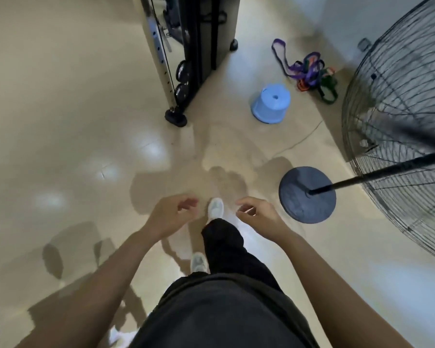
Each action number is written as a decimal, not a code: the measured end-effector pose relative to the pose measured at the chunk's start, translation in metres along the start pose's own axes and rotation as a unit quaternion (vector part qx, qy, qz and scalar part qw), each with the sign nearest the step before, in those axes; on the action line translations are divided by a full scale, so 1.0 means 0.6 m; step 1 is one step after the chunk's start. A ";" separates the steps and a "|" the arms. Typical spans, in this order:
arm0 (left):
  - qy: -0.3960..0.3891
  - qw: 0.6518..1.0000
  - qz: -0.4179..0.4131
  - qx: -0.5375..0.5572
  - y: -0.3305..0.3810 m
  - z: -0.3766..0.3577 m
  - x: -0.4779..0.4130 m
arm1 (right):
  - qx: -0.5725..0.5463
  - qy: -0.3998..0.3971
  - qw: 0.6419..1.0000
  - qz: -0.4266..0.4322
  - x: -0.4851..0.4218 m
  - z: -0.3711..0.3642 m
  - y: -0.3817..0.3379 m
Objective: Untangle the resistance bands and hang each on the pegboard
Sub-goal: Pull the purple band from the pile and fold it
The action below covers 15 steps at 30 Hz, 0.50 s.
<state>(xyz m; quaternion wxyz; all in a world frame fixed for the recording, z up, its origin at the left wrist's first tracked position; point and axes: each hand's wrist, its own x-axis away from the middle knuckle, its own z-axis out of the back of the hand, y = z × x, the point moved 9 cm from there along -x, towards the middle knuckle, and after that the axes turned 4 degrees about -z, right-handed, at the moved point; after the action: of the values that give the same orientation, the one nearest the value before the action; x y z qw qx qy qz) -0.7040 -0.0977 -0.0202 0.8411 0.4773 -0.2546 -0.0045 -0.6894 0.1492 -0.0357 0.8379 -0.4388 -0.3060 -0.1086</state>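
Curling loosely around nothing, the fingers of the left hand and right hand hang empty above the floor. Well ahead, by the wall, lies the tangle of resistance bands: probably light, limp, stretchy (best taken by the free purple loop), its long axis running up-left to lower-right.

Both forearms are extended forward and down, bare. The left hand and right hand are held apart at waist level, fingers loosely curled, nothing gripped.
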 end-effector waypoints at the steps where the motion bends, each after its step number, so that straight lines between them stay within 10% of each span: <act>1: -0.004 1.000 0.000 -0.008 0.009 0.011 -0.035 | -0.009 0.007 1.000 0.001 -0.028 0.017 -0.009; 15: -0.034 0.999 0.011 -0.033 0.171 0.172 -0.442 | -0.028 0.059 0.998 0.002 -0.369 0.297 -0.172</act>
<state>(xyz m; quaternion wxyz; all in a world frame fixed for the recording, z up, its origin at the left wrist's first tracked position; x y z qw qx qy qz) -1.0035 -0.0582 -0.0069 0.8470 0.4461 -0.2884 -0.0197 -0.9853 0.2121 -0.0251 0.8423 -0.4550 -0.2522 -0.1414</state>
